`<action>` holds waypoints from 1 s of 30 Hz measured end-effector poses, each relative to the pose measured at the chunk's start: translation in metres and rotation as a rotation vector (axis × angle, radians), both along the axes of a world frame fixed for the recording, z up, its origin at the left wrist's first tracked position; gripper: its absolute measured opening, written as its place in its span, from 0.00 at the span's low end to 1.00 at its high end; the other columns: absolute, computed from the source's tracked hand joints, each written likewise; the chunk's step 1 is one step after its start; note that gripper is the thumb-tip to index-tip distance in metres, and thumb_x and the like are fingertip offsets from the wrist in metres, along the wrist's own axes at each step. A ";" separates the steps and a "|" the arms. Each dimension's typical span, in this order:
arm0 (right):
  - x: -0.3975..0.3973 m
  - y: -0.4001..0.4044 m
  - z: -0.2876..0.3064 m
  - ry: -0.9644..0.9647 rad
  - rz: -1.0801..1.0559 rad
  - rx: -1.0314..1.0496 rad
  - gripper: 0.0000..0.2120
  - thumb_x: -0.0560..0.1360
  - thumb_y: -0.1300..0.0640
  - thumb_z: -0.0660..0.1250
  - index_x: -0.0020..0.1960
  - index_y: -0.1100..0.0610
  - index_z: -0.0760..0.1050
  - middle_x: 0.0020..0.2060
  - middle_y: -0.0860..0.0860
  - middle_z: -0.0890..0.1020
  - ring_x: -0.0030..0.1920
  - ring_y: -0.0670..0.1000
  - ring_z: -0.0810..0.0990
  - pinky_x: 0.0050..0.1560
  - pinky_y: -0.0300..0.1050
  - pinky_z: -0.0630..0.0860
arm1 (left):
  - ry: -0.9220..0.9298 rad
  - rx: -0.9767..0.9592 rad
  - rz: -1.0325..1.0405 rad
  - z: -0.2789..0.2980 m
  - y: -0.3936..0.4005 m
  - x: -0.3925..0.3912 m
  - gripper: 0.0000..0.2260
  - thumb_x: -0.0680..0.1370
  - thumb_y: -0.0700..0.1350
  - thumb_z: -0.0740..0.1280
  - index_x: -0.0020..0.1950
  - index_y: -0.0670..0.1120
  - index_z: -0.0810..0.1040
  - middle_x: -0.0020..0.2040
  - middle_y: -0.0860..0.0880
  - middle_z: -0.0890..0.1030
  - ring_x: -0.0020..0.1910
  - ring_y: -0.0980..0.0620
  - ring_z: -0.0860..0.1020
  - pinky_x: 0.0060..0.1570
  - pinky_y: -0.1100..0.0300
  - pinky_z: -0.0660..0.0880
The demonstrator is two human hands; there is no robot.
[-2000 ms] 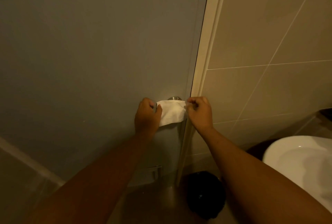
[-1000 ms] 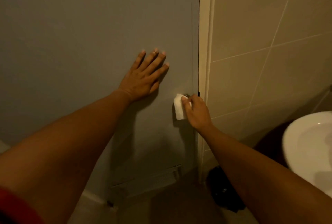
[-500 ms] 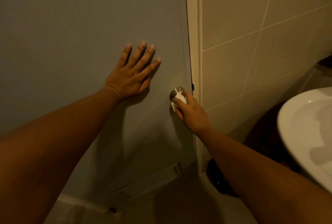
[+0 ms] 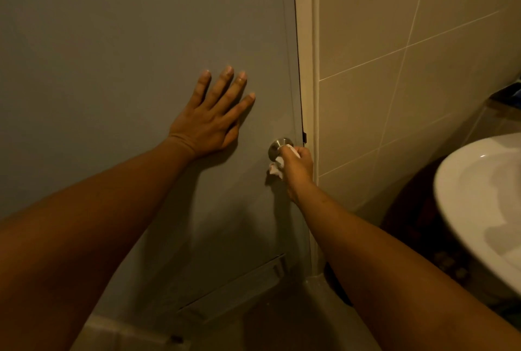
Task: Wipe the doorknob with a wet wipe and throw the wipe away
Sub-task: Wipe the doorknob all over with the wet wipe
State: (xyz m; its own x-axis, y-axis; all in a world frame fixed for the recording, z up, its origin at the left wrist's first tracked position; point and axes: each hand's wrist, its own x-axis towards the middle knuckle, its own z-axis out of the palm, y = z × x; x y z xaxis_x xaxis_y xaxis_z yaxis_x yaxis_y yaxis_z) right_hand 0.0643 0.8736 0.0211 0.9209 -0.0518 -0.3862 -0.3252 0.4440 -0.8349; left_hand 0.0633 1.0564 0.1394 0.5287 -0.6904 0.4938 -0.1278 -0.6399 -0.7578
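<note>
A round silver doorknob (image 4: 276, 145) sits on the grey door (image 4: 127, 40) near its right edge. My right hand (image 4: 297, 169) is closed around the knob's front with a crumpled white wet wipe (image 4: 277, 166) pressed between palm and metal; a bit of wipe hangs out below the knob. Most of the knob's face is hidden by that hand. My left hand (image 4: 214, 119) lies flat on the door, fingers spread, up and to the left of the knob, holding nothing.
A cream door frame (image 4: 307, 68) and beige tiled wall (image 4: 408, 68) stand to the right. A white sink (image 4: 485, 209) juts in at the right edge. A dark bin (image 4: 335, 280) sits on the floor below the frame, mostly hidden by my right forearm.
Two seconds ago both hands held the wipe spread over the knob. The left hand let go and went flat on the door; the right hand bunched the wipe and turned around the knob.
</note>
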 end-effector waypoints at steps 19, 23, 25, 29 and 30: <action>-0.006 0.002 -0.002 -0.074 -0.090 -0.263 0.20 0.70 0.57 0.74 0.60 0.53 0.73 0.50 0.50 0.78 0.45 0.49 0.78 0.34 0.36 0.74 | 0.004 0.002 -0.018 0.001 -0.001 -0.001 0.27 0.79 0.53 0.57 0.77 0.47 0.61 0.77 0.39 0.62 0.76 0.36 0.60 0.73 0.38 0.48; -0.008 0.009 0.007 0.172 -0.085 0.497 0.20 0.71 0.59 0.72 0.62 0.58 0.75 0.48 0.59 0.80 0.37 0.49 0.79 0.31 0.36 0.78 | -0.002 -0.003 -0.021 0.001 0.000 -0.001 0.27 0.78 0.52 0.57 0.77 0.47 0.62 0.77 0.39 0.62 0.76 0.36 0.61 0.73 0.38 0.49; -0.008 0.008 0.008 0.196 -0.107 0.692 0.19 0.72 0.60 0.71 0.62 0.58 0.74 0.51 0.61 0.77 0.38 0.51 0.78 0.31 0.35 0.77 | 0.004 -0.002 -0.020 0.001 0.000 -0.001 0.27 0.78 0.52 0.57 0.77 0.47 0.62 0.77 0.39 0.62 0.76 0.36 0.60 0.73 0.38 0.49; -0.007 0.004 0.010 0.116 -0.025 0.417 0.16 0.73 0.58 0.69 0.60 0.59 0.74 0.47 0.58 0.79 0.34 0.49 0.78 0.31 0.36 0.76 | 0.002 -0.008 -0.021 0.001 0.000 -0.002 0.27 0.78 0.52 0.57 0.77 0.47 0.62 0.77 0.39 0.62 0.76 0.36 0.60 0.73 0.37 0.50; -0.007 0.003 0.009 0.076 -0.013 0.232 0.16 0.74 0.57 0.69 0.60 0.57 0.73 0.45 0.57 0.79 0.33 0.49 0.78 0.28 0.37 0.76 | 0.004 -0.006 -0.020 0.001 -0.001 -0.002 0.27 0.78 0.52 0.57 0.77 0.47 0.62 0.77 0.39 0.62 0.76 0.36 0.60 0.73 0.37 0.49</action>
